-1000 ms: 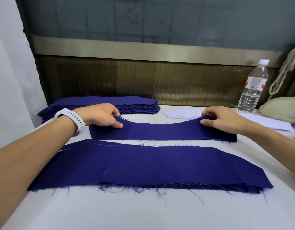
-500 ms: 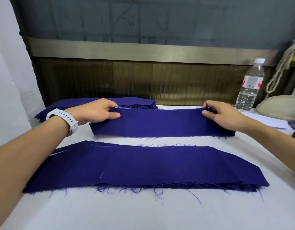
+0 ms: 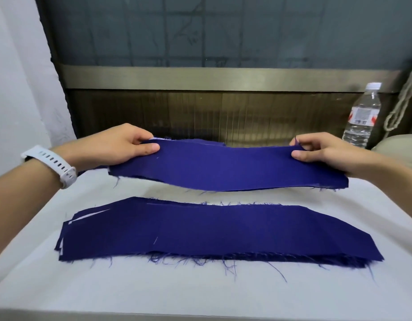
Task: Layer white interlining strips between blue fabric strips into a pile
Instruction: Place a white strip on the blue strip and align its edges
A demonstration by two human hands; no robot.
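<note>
We pinch the blue strip [image 3: 223,167] by its ends, left hand [image 3: 121,147] and right hand [image 3: 325,151]; pile [image 3: 212,230] lies parallel, nearer us, centred between them.

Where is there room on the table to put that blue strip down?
Biggest bare patch: the table between the near pile and its front edge. A thin gap between pile and held strip. Crowded behind: left hand and right hand hold it, water bottle at right.
</note>
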